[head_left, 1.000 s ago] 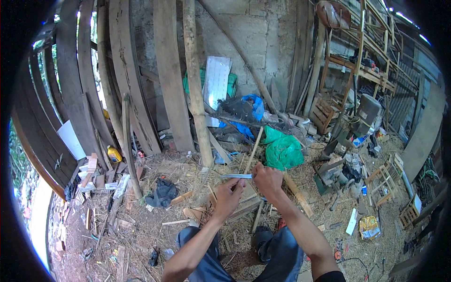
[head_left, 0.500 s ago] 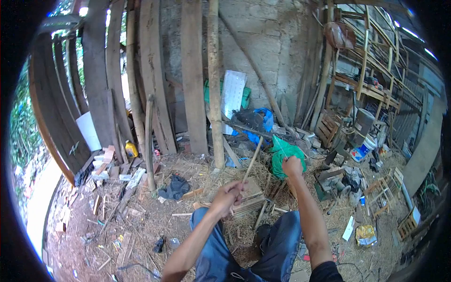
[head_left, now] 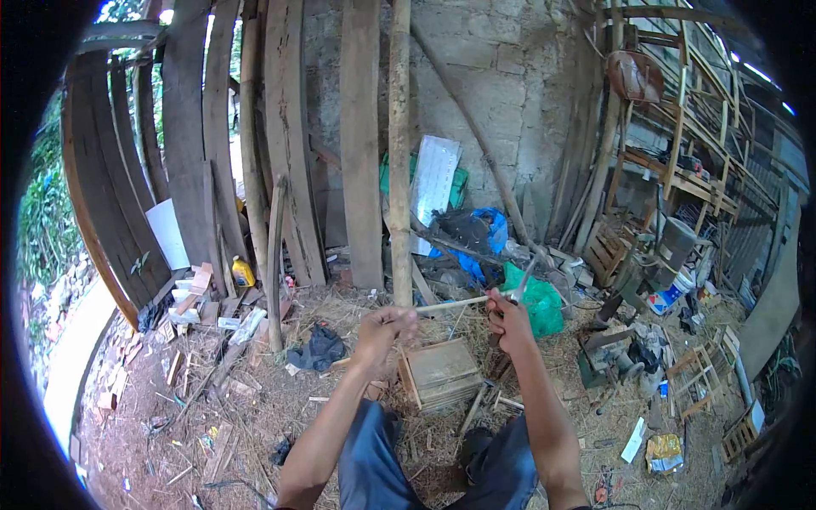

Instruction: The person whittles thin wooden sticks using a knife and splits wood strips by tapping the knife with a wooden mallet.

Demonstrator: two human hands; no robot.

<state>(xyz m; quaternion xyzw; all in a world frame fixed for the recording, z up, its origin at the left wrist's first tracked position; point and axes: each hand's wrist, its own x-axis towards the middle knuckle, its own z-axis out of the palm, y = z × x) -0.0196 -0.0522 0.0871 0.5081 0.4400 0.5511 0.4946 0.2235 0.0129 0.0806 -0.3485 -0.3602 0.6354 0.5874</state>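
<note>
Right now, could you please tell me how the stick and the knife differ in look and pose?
Colour: the stick is pale and wood-like, while the knife shows a grey blade.
Pose: the stick lies nearly level, spanning the gap between the left hand and the right hand; the knife's blade slants upward from the right hand.
Both are slender and meet at the right hand.
</note>
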